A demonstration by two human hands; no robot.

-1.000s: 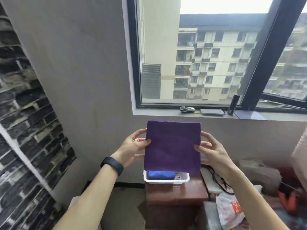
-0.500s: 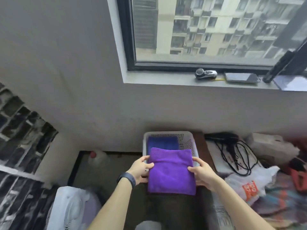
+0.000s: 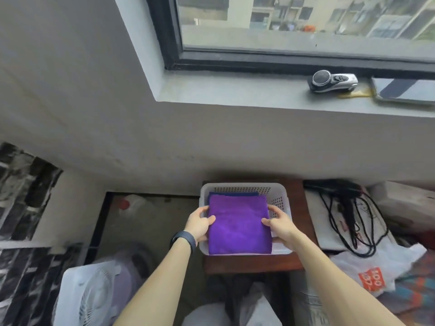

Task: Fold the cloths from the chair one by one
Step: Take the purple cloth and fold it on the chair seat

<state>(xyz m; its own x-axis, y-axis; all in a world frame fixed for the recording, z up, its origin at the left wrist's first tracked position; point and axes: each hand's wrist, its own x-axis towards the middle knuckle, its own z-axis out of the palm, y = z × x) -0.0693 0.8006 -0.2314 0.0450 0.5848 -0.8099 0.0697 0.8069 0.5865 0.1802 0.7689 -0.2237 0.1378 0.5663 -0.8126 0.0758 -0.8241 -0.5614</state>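
A folded purple cloth (image 3: pixel 239 225) lies flat inside a white perforated basket (image 3: pixel 277 196), covering a folded blue cloth (image 3: pixel 231 194) of which only the far edge shows. My left hand (image 3: pixel 199 223) grips the purple cloth's left edge, thumb on top. My right hand (image 3: pixel 279 223) grips its right edge the same way. The basket stands on a dark wooden stool (image 3: pixel 299 208) below the window. The chair is not in view.
A white fan (image 3: pixel 91 300) stands at lower left. Black cables and a hair dryer (image 3: pixel 348 208) lie right of the stool, beside a white plastic bag (image 3: pixel 374 271). A shaver (image 3: pixel 333 81) and a phone (image 3: pixel 404 90) rest on the windowsill.
The purple cloth went from held upright at chest height down into the basket, over the blue cloth. My view tilted downward with it.
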